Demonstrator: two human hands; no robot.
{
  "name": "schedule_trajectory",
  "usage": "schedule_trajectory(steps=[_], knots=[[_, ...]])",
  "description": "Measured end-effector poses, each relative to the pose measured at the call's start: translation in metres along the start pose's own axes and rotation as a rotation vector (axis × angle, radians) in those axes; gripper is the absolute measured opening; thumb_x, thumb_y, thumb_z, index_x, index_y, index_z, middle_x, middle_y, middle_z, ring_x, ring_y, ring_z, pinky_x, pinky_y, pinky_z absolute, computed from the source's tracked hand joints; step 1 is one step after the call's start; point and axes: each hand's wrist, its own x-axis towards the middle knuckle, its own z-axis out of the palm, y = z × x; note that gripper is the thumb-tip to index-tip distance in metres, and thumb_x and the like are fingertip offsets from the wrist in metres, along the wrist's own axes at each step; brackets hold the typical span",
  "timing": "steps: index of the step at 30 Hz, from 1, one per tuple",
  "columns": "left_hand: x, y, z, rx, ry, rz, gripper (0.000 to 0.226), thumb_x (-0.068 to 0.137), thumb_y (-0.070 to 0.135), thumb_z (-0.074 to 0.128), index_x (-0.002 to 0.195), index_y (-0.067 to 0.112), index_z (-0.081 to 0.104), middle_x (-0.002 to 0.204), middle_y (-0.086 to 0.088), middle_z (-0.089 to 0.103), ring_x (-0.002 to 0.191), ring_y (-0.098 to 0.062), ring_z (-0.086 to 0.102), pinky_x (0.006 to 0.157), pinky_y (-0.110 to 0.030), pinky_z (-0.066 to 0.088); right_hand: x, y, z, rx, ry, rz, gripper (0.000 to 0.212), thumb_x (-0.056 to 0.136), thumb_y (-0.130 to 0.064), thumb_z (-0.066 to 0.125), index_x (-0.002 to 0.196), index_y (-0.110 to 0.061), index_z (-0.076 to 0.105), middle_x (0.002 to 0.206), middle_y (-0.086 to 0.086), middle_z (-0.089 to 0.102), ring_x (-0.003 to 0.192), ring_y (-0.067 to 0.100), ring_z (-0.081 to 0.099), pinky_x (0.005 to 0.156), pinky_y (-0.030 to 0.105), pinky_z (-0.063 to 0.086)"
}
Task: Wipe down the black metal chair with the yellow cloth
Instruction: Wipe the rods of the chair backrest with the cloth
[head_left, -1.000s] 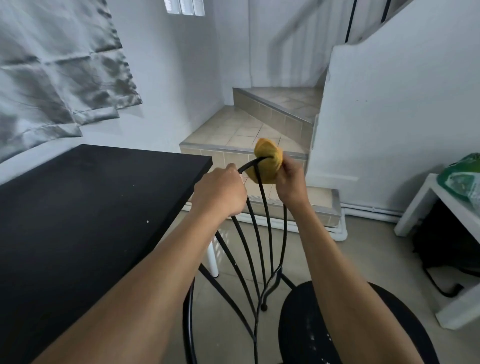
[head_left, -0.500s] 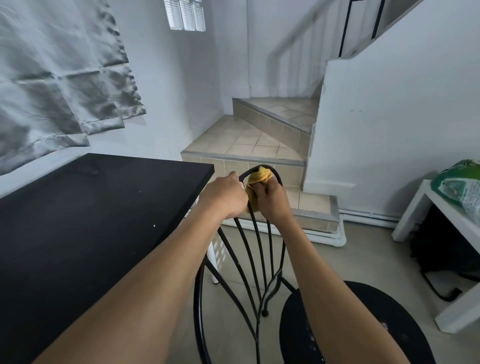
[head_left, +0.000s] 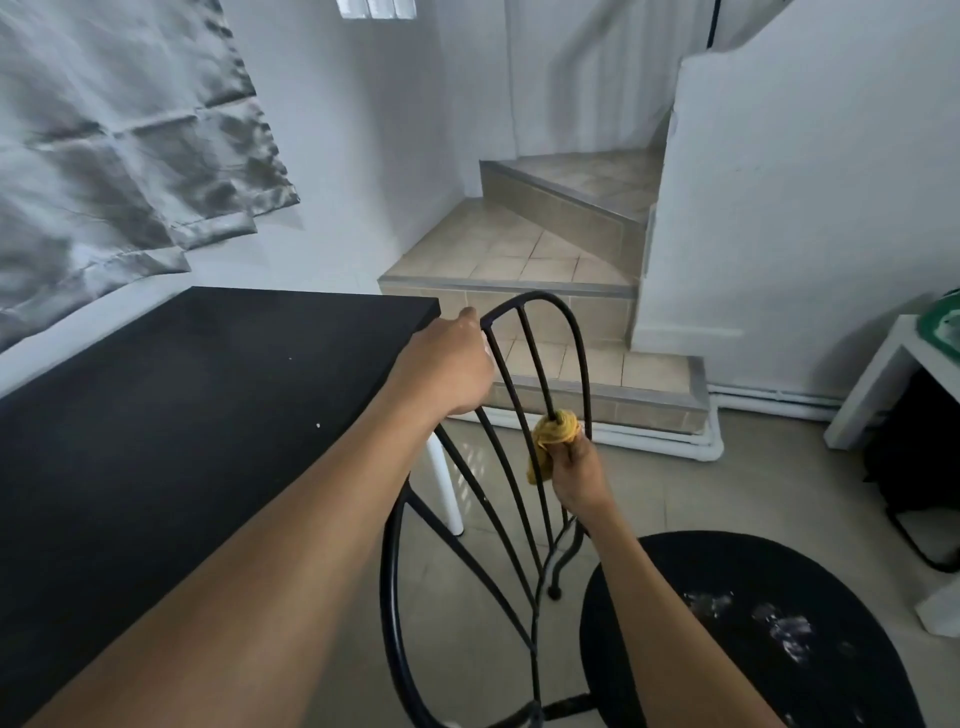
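The black metal chair (head_left: 575, 332) stands in front of me, its curved wire backrest rising between my arms and its round black seat (head_left: 753, 649) at lower right, flecked with white marks. My left hand (head_left: 447, 366) grips the upper left curve of the backrest frame. My right hand (head_left: 579, 470) holds the bunched yellow cloth (head_left: 553, 434) wrapped around one of the thin upright rods, about halfway down the backrest.
A black table (head_left: 182, 415) with a white leg (head_left: 444, 488) fills the left side, close to the chair. Tiled steps (head_left: 545, 270) rise straight ahead beside a white wall. A white side table (head_left: 878, 384) with a green bag (head_left: 940, 327) stands at right, a dark bag under it.
My right hand has slid the yellow cloth down a backrest rod from the top arch to mid height. My left hand keeps its grip on the frame.
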Motion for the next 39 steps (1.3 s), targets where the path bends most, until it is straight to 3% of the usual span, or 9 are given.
schedule_trajectory(steps=[5, 11, 20, 25, 27, 30, 33, 36, 39], knots=[[0.001, 0.0, 0.001, 0.011, 0.002, -0.006, 0.024, 0.099, 0.014, 0.037, 0.119, 0.005, 0.045, 0.08, -0.007, 0.052, 0.072, -0.025, 0.053, 0.058, -0.032, 0.034, -0.016, 0.039, 0.012, -0.026, -0.008, 0.193, 0.019, 0.099, -0.015, 0.047, 0.113, -0.009, 0.058, 0.102, 0.006, 0.065, 0.097, 0.019, 0.063, 0.089, 0.034, 0.052], [0.001, 0.001, -0.001, 0.001, -0.002, -0.006, 0.021, 0.1, 0.017, 0.035, 0.115, 0.007, 0.046, 0.087, -0.01, 0.053, 0.078, -0.028, 0.053, 0.061, -0.032, 0.033, -0.025, 0.08, 0.017, -0.17, -0.088, 0.415, 0.021, 0.093, -0.004, 0.053, 0.113, -0.008, 0.058, 0.102, 0.007, 0.063, 0.098, 0.021, 0.061, 0.091, 0.037, 0.049], [0.004, 0.0, 0.001, 0.011, 0.005, 0.0, 0.018, 0.099, 0.015, 0.037, 0.112, 0.007, 0.046, 0.088, -0.011, 0.055, 0.082, -0.031, 0.056, 0.063, -0.033, 0.035, -0.037, 0.086, 0.017, -0.462, -0.043, 0.332, 0.007, 0.094, -0.013, 0.053, 0.1, -0.014, 0.058, 0.091, 0.002, 0.062, 0.083, 0.015, 0.06, 0.079, 0.034, 0.055], [0.003, 0.002, 0.001, 0.011, 0.002, 0.001, 0.019, 0.099, 0.015, 0.037, 0.115, 0.007, 0.046, 0.09, -0.011, 0.055, 0.082, -0.029, 0.054, 0.064, -0.033, 0.036, -0.038, 0.07, -0.011, -0.085, -0.035, 0.398, 0.015, 0.094, -0.012, 0.056, 0.108, -0.008, 0.061, 0.09, 0.005, 0.066, 0.082, 0.02, 0.063, 0.069, 0.028, 0.048], [0.003, 0.002, 0.001, 0.006, 0.004, -0.003, 0.02, 0.099, 0.015, 0.037, 0.115, 0.007, 0.047, 0.091, -0.011, 0.055, 0.082, -0.03, 0.055, 0.064, -0.034, 0.036, -0.043, 0.053, -0.031, 0.182, 0.026, 0.319, 0.013, 0.094, -0.008, 0.057, 0.103, -0.015, 0.063, 0.092, 0.002, 0.067, 0.092, 0.021, 0.064, 0.074, 0.026, 0.049], [0.003, 0.002, 0.001, 0.0, 0.005, -0.016, 0.021, 0.099, 0.015, 0.037, 0.116, 0.007, 0.046, 0.09, -0.011, 0.053, 0.082, -0.03, 0.054, 0.065, -0.034, 0.036, -0.052, 0.023, -0.062, 0.595, 0.066, 0.233, 0.022, 0.098, -0.012, 0.05, 0.114, -0.025, 0.059, 0.113, 0.002, 0.063, 0.107, 0.018, 0.06, 0.091, 0.034, 0.05], [0.002, 0.003, 0.001, 0.009, 0.004, -0.023, 0.025, 0.099, 0.015, 0.036, 0.12, 0.006, 0.046, 0.098, -0.017, 0.057, 0.084, -0.032, 0.053, 0.066, -0.034, 0.035, -0.061, -0.001, -0.086, 0.781, 0.004, 0.206, 0.029, 0.093, -0.02, 0.056, 0.121, -0.026, 0.053, 0.124, 0.004, 0.058, 0.116, 0.022, 0.056, 0.099, 0.038, 0.046], [0.002, 0.002, 0.001, 0.015, 0.002, -0.023, 0.029, 0.099, 0.016, 0.035, 0.125, 0.005, 0.044, 0.108, -0.021, 0.059, 0.089, -0.036, 0.055, 0.067, -0.034, 0.035, -0.067, -0.017, -0.1, 0.934, -0.071, 0.167, 0.062, 0.081, -0.041, 0.07, 0.132, -0.014, 0.05, 0.134, 0.014, 0.055, 0.125, 0.03, 0.053, 0.105, 0.043, 0.041], [0.001, 0.003, 0.0, 0.025, 0.008, -0.023, 0.028, 0.1, 0.019, 0.034, 0.123, 0.006, 0.045, 0.11, -0.022, 0.059, 0.09, -0.036, 0.055, 0.069, -0.034, 0.036, -0.074, -0.028, -0.108, 1.064, -0.038, 0.119, 0.046, 0.098, -0.041, 0.046, 0.13, -0.009, 0.051, 0.127, 0.018, 0.057, 0.118, 0.034, 0.056, 0.099, 0.041, 0.048]])
